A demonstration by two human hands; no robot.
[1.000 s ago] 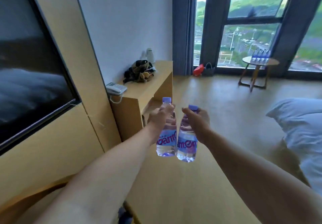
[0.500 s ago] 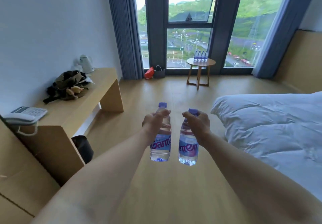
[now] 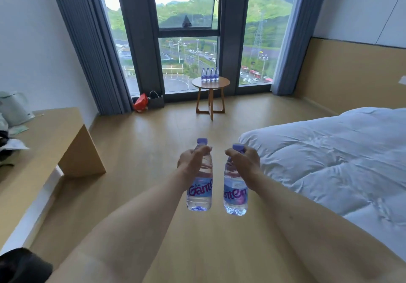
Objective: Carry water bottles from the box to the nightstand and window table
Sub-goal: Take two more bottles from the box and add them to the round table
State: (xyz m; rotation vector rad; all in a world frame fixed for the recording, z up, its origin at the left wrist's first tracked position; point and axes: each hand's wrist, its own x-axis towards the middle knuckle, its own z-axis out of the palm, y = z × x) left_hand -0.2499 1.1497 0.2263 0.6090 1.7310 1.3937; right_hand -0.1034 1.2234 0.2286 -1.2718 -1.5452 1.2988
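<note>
My left hand (image 3: pixel 190 160) grips the neck of a clear water bottle (image 3: pixel 199 191) with a purple cap and a purple label. My right hand (image 3: pixel 243 159) holds a second, matching bottle (image 3: pixel 235 194) the same way. Both bottles hang upright in front of me, side by side and a little apart, above the wooden floor. Straight ahead by the window stands a small round wooden table (image 3: pixel 220 83) with several water bottles (image 3: pixel 210 75) in a row on its far edge. The box and the nightstand are out of view.
A bed with a white duvet (image 3: pixel 329 161) fills the right side. A long wooden desk (image 3: pixel 39 150) runs along the left wall, with a kettle (image 3: pixel 14 109) on it. A red bag (image 3: pixel 140 103) and a dark bag (image 3: pixel 156 101) sit by the curtain. Open wooden floor lies ahead.
My view has swung right, from the desk and wall panel to face the window. The round table is now nearer and centred. Both hands keep their bottles.
</note>
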